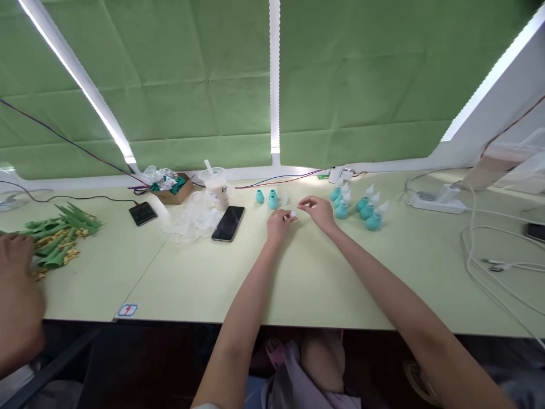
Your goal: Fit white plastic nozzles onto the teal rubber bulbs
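Note:
My left hand [279, 225] pinches a small translucent white piece [293, 215] between thumb and fingers, low over the table. Just to its right, my right hand [318, 212] has thumb and index finger drawn together, and anything between them is too small to make out. Behind my left hand stand several small teal bulb-shaped pots [273, 202], open at the top. Beside them is a translucent white tip [284, 199]. Right of my right hand, several teal bulbs with pointed white tips [373, 220] stand in a loose group.
A phone [229, 224], crumpled clear plastic [191, 218] and a lidded drink cup [216, 186] lie left of my hands. Further left are a cardboard box [172, 196], a black device [143, 213] and green pieces [63, 236] by another person's hand [17, 284]. A power strip [438, 201] and cables lie right.

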`<state>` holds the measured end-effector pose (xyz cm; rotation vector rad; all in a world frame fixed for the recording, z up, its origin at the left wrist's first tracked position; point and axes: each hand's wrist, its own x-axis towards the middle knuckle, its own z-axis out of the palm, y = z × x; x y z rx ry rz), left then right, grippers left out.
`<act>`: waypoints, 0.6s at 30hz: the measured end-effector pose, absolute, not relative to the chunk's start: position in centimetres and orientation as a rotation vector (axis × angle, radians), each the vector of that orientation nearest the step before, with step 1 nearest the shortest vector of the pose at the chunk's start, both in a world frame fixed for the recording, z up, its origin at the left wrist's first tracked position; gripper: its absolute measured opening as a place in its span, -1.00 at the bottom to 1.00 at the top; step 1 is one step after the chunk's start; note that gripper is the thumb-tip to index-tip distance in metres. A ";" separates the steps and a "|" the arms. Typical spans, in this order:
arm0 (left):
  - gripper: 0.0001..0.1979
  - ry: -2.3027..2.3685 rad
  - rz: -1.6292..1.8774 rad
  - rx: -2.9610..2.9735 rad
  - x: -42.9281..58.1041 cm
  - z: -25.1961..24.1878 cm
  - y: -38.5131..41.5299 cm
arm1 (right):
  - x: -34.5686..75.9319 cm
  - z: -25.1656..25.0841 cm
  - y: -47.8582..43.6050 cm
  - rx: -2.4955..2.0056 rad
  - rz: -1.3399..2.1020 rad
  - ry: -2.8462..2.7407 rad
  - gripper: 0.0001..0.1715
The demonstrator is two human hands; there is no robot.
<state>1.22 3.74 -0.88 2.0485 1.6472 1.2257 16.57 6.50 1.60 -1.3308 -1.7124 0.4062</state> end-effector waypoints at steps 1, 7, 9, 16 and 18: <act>-0.88 1.634 1.190 2.089 1.3 -0.9 3.7 | 16.7 1.4 5.4 -1.311 0.453 -1.677 -0.81; -0.86 1.557 1.044 2.282 2.0 -1.2 3.2 | 17.6 -0.4 2.7 -1.326 0.603 -1.515 -0.76; -0.86 1.554 1.040 2.284 2.1 -1.2 3.2 | 17.7 -0.6 3.0 -1.310 0.648 -1.496 -0.77; -0.86 1.561 1.017 2.315 2.2 -1.1 3.2 | 19.0 -0.8 3.8 -1.236 0.798 -1.584 -0.73; -0.86 1.560 1.012 2.331 2.3 -1.2 3.2 | 19.3 -0.9 3.9 -1.211 0.843 -1.599 -0.72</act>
